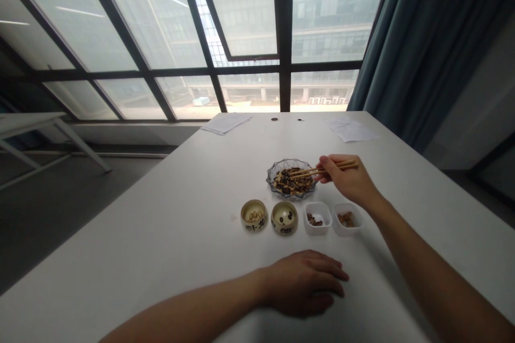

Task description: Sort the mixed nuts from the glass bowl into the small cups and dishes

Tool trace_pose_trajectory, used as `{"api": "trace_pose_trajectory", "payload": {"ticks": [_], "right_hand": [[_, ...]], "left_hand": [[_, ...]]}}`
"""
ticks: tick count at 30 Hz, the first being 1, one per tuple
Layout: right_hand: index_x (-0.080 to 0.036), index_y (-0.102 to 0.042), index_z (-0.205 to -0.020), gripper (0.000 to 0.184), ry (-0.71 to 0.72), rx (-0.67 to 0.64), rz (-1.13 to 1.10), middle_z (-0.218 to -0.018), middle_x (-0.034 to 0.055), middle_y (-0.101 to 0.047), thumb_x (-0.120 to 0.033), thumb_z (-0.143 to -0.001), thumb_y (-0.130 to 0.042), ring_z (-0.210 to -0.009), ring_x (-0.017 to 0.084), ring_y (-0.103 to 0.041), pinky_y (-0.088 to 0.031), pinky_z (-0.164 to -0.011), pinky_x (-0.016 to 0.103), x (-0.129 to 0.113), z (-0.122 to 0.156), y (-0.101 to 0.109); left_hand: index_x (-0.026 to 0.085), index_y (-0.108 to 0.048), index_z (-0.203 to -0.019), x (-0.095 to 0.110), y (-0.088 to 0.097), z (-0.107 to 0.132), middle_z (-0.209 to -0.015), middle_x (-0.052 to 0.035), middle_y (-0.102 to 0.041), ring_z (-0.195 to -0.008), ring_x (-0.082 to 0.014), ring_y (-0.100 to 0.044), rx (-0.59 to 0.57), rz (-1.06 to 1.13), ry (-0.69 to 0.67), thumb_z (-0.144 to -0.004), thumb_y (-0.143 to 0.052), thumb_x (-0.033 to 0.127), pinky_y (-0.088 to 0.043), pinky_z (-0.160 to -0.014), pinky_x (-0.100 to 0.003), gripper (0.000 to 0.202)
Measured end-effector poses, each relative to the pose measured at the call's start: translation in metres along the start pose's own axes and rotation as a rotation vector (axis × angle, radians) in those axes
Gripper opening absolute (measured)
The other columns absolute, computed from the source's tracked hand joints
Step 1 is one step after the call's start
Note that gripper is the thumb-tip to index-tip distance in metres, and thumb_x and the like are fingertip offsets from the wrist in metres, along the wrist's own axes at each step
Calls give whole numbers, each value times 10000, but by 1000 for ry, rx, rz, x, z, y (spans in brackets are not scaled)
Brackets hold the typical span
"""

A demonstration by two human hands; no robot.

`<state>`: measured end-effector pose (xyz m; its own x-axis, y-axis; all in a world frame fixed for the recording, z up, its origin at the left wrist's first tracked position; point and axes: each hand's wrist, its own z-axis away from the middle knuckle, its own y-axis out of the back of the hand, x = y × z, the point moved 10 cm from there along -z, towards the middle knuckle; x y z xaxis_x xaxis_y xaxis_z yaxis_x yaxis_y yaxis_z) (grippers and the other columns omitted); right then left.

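My right hand (346, 178) is closed on a pair of wooden chopsticks (317, 170), whose tips reach into a glass dish (272, 172) of mixed dark and pale beans. In front of the dish stand two round yellow bowls, one (254, 215) with pale beans and one (284, 218) with a few dark beans. To their right are two white square cups, one (317, 218) and the other (348, 219), each with brownish pieces. My left hand (308, 281) lies flat on the white table (161, 236), fingers stretched out, holding nothing.
Sheets of paper lie at the table's far left (226, 122) and far right (352, 130). Large windows stand behind the table, with a dark curtain (422, 37) at the right. Another white table (28, 126) is off to the left.
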<state>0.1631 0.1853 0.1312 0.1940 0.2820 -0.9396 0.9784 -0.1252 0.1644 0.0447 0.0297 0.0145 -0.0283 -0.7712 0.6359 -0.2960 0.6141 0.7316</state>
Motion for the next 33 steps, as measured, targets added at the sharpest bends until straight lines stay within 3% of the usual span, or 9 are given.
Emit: {"api": "trace_pose_trajectory", "payload": {"ticks": [5,13,21,33], "right_hand": [[-158,-768,-790,487,8,-80,62,-729,86,-788,-638,-868,-734,-679,264,-791,-634,-582,309,11,2,-18],[-164,-764,-797,456,-1,-67,57,-718,80,-788,-597,-919,-690,-699,272,-796,-630,-610,316,23,4,-27],[-194,-719,-690,478,-13,32,26,-665,83,-775,-628,-890,-706,-623,288,-783,-646,-575,350,22,5,-17],[-158,-770,-760,521,4,163,13,-688,102,-780,-670,-850,-731,-596,286,-778,-650,-533,341,7,3,5]], "left_hand": [[196,-707,-1193,1,0,0,-1425,-101,-672,-1394,-238,-588,-10,12,12,-926,-594,247,-426,-1216,-369,294],[173,-710,-1180,3,1,0,-1417,-104,-676,-1382,-241,-598,6,-12,-19,-944,-575,259,-427,-1217,-354,286],[173,-709,-1176,2,1,0,-1415,-106,-677,-1385,-242,-594,6,-17,-28,-943,-576,261,-436,-1211,-351,283],[181,-704,-1181,3,2,0,-1418,-104,-674,-1387,-235,-592,3,-5,-19,-937,-582,254,-422,-1221,-348,283]]}}
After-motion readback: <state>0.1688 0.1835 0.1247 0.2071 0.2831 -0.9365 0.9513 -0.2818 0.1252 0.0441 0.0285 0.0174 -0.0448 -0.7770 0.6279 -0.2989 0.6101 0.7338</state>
